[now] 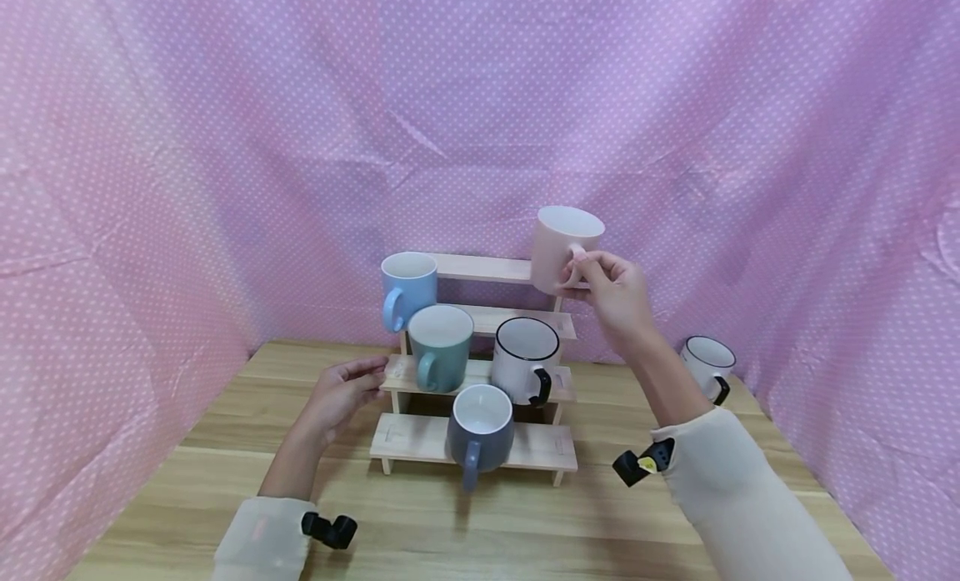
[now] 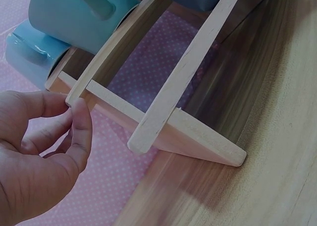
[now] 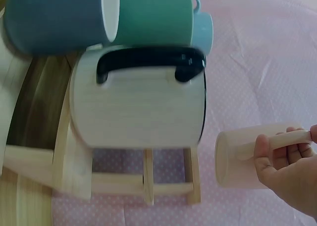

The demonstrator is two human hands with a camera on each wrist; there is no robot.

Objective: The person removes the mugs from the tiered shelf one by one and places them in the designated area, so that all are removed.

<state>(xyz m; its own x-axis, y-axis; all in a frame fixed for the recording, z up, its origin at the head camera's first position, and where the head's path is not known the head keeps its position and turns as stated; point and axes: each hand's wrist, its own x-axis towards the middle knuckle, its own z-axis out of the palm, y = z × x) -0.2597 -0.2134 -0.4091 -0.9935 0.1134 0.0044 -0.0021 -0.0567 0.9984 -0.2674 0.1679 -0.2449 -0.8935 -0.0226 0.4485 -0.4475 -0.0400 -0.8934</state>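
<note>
My right hand grips a pale pink mug by its handle, upright at the right end of the wooden tiered rack's top board. Whether the mug's base touches that board I cannot tell. With thumb and fingertips, my left hand pinches the left end of a rack board. A light blue mug stands at the upper left of the rack. Below it, a green mug and a white mug with black rim and handle share a tier. The lowest board bears a grey-blue mug.
Another white mug with a black handle stands on the wooden table at the right, partly behind my right forearm. Pink dotted cloth hangs behind the table and along both sides.
</note>
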